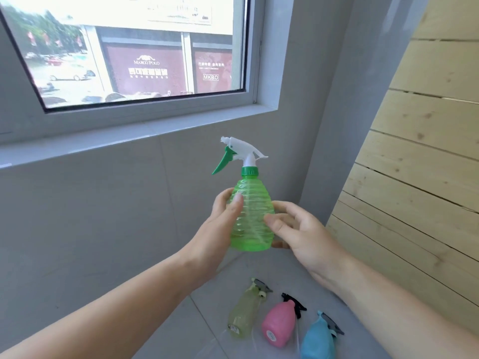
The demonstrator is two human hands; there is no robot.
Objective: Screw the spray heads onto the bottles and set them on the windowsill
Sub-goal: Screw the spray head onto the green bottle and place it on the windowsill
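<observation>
Nearest the camera, three bottles are lying on the grey tiled floor [181, 320]: a blue bottle [317, 338] at the right, a pink bottle [278, 323] beside it, and a pale yellow bottle [243, 313] to the left, each with a dark spray head at its neck; whether those heads are screwed tight is not clear. Above them, two bare forearms are reaching forward. The left hand [220, 226] is wrapping around the left side of a green bottle [252, 216], thumb pressing on the ribbed front and fingers curling behind it. The right hand [300, 231] is sitting at the bottle's right side with its fingers partly spread, thumb tip touching the ribbed wall and a fingertip showing under the base; how firmly it is gripping cannot be told. The green bottle is standing upright in the air, below the level of the windowsill [129, 141], and a white spray head [243, 151] with a green trigger is sitting on its green collar, trigger pointing left. Farther off, the grey sill is running beneath a window [129, 47], and pale wooden boards [414, 151] are lining the wall at the right.
</observation>
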